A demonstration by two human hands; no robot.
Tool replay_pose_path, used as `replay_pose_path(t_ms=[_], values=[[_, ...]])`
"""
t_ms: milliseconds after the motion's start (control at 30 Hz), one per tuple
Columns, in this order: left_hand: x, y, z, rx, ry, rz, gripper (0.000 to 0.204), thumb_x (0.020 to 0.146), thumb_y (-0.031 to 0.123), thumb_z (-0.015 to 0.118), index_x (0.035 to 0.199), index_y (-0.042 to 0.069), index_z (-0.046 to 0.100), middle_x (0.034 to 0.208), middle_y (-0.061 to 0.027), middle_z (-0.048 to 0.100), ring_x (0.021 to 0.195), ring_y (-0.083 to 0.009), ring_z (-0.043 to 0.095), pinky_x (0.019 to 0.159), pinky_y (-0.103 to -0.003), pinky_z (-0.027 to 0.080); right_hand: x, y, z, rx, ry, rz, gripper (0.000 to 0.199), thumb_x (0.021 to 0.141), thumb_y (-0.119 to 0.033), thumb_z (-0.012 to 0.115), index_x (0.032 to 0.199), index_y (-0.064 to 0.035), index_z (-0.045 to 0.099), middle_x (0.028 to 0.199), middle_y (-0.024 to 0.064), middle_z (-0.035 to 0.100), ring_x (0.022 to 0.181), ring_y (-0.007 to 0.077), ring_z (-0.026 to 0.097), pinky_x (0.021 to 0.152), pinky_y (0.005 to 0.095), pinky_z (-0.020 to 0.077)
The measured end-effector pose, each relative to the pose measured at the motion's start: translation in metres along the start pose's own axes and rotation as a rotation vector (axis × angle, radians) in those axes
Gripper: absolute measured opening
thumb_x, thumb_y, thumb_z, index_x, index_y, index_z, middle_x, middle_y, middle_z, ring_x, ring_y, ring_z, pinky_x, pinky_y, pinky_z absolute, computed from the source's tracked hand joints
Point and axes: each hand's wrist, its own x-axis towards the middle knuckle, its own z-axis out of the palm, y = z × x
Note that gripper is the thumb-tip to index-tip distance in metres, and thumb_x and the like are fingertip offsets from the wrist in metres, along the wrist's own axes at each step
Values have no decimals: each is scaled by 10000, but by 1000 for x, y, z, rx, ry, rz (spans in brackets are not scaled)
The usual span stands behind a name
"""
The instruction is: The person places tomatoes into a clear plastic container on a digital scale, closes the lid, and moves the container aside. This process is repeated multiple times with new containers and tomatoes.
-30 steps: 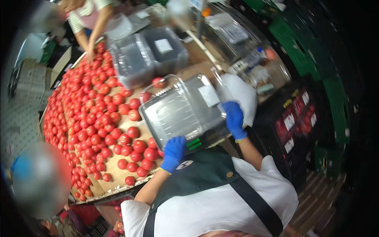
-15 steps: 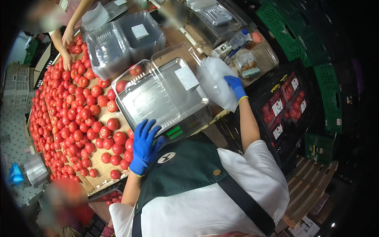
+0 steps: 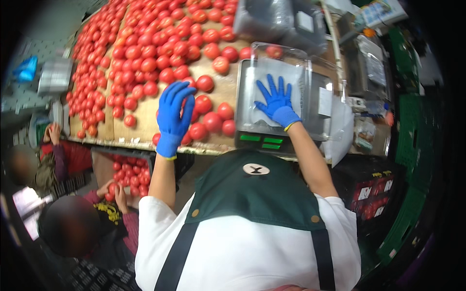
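My right hand (image 3: 277, 103), in a blue glove, lies flat with fingers spread on a white sheet (image 3: 296, 72) inside a clear plastic punnet (image 3: 323, 127). The punnet rests on a metal weighing scale (image 3: 242, 97) with green displays at its front. To the left, my left hand (image 3: 173, 114), also blue-gloved, is over the near tomatoes (image 3: 212, 121). Its fingers are extended and slightly bent, thumb apart, with nothing visibly gripped. Part of a tomato shows beside the thumb; what is under the palm is hidden.
Many loose red tomatoes (image 3: 145, 51) cover the table's left side. Stacked clear punnets (image 3: 264, 22) stand behind the scale. More white sheets (image 3: 341, 131) lie at its right. Below left, a co-worker's hands (image 3: 119, 194) handle tomatoes in a crate (image 3: 104, 169). Green crates (image 3: 412, 131) stand far right.
The view has turned left. My right hand has moved from the stacked sheets into the punnet, where a white sheet now lies. My left hand has gone from the scale's edge to the tomatoes.
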Motion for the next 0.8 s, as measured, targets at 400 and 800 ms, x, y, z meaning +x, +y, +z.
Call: replay_pose_path(t_ms=[400, 800], values=[[-192, -79, 8, -199, -98, -824, 174, 894, 190, 575, 1026, 94, 635, 964, -123, 628, 869, -268, 618, 752, -346, 491, -1, -122, -93, 683, -180, -274, 222, 886, -216, 544, 1050, -88, 619, 983, 135, 610, 867, 313, 600, 770, 397, 477], [-116, -128, 109, -178, -334, -709, 651, 773, 347, 695, 1291, 101, 386, 1224, -205, 463, 1092, -343, 500, 938, -428, 414, 113, -193, 79, 159, -557, -159, 366, 833, -238, 578, 1190, -187, 518, 1088, 156, 539, 1025, 315, 558, 818, 435, 500]])
